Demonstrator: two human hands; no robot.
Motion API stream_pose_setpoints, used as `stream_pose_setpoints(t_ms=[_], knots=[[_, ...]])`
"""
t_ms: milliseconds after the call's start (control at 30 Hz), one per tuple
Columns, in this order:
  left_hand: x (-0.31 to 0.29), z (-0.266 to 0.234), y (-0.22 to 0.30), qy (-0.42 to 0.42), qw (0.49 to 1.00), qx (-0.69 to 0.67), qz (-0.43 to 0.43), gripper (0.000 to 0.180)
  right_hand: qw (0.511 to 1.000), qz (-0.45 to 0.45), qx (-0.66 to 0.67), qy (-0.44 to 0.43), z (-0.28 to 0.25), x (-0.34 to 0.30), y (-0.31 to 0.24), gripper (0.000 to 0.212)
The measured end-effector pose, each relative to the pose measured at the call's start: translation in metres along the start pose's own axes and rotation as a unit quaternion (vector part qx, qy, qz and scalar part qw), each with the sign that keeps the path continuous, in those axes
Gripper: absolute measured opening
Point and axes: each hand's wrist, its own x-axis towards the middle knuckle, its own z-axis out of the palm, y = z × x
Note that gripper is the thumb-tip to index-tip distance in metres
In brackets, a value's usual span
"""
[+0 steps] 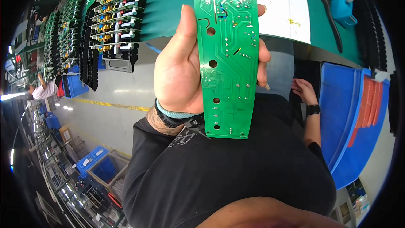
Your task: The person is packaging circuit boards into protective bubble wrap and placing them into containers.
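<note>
My left hand (pixel 177 74) grips a long green circuit board (pixel 230 71) from beneath, thumb along its left edge and fingertips round its right edge. The board is raised in front of my chest, with solder joints, fine traces and several round holes on the side facing me. Its top end runs out of the picture. Lower at the right, my right hand (pixel 304 92) is beside the blue bin (pixel 337 109). Its fingers are a little bent and apart, and I see nothing in them.
Racks of upright populated circuit boards (pixel 120 12) stand at the left. A white sheet (pixel 284 8) with a yellow arrow lies on the green worktop (pixel 166 8). Farther right are a black strap (pixel 329 12) and a teal bottle (pixel 341 6). Red pieces (pixel 369 103) sit by the blue bin.
</note>
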Motion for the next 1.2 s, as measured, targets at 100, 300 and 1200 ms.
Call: stream_pose_setpoints(t_ms=[100,300,1200], knots=[[-0.008,0.012,-0.004,-0.026,1.0,0.009,-0.001,0.089,0.997,-0.075,-0.014,-0.019,0.019,-0.04,-0.032,0.027],[-0.012,0.022,-0.006,-0.038,0.999,0.027,-0.005,0.088,0.969,-0.236,-0.07,-0.003,0.052,-0.093,-0.085,0.03],[-0.011,0.015,-0.006,0.06,0.998,0.009,-0.011,0.089,0.877,-0.376,0.112,-0.278,0.233,-0.237,-0.303,0.081]])
